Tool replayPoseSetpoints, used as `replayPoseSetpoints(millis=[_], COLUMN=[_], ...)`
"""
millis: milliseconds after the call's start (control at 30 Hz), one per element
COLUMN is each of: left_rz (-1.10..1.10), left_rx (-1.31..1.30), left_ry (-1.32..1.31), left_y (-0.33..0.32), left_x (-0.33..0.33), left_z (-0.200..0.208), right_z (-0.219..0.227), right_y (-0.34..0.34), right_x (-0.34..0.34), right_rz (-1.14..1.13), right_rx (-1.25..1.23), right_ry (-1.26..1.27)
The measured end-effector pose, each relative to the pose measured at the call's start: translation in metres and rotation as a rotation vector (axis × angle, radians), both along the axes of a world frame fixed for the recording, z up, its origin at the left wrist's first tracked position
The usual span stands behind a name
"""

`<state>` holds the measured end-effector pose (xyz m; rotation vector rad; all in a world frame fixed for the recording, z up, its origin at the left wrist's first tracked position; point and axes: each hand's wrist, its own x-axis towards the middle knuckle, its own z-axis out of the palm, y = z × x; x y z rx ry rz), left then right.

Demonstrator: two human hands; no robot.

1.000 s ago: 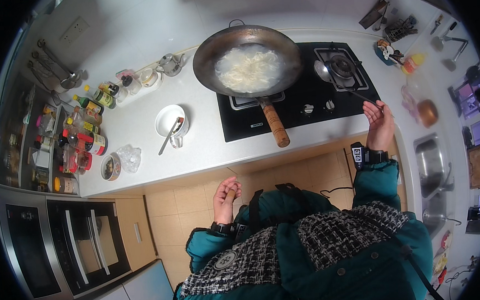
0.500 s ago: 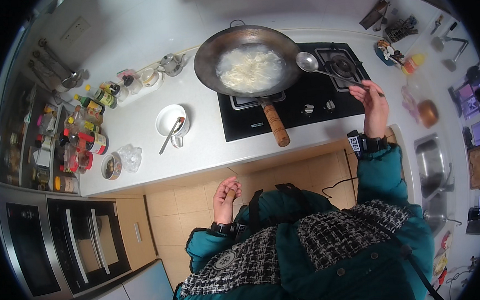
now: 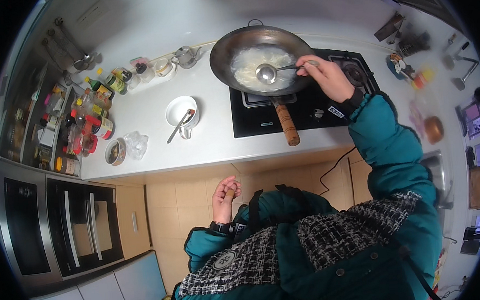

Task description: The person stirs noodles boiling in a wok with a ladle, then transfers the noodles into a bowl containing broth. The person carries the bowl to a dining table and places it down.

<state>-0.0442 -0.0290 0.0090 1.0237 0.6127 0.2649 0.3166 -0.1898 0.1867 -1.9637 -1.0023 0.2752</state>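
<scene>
My right hand is closed around the dark handle of a metal ladle. The ladle's round bowl hangs over or touches the noodles in cloudy liquid; which of these I cannot tell. They lie in a large dark wok on the gas stove, its wooden handle pointing toward me. My left hand hovers in front of the counter edge with nothing seen in it, fingers loosely bent and apart. On the counter, left of the stove, a white mug holds a spoon.
Sauce bottles and jars crowd the counter's left end, near a small bowl and a crumpled plastic bag. A metal kettle stands by the back wall. The black stove has a second burner at right.
My right hand has moved left with the ladle, from above the right burner to over the wok. The view has shifted slightly. My left hand stays about where it was.
</scene>
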Motion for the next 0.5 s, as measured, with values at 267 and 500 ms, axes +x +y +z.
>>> replayPoseSetpoints(millis=[267, 500], left_rz=[0.069, 0.112], left_rx=[0.0, -0.006], left_ry=[0.008, 0.001], left_y=[0.002, 0.003], left_x=[-0.012, -0.02], left_z=[0.004, 0.006], right_z=[-0.008, -0.035], right_y=[0.054, 0.073], right_x=[-0.002, 0.027], right_rz=[0.251, 0.162], right_rx=[-0.161, -0.331], right_ry=[-0.253, -0.377])
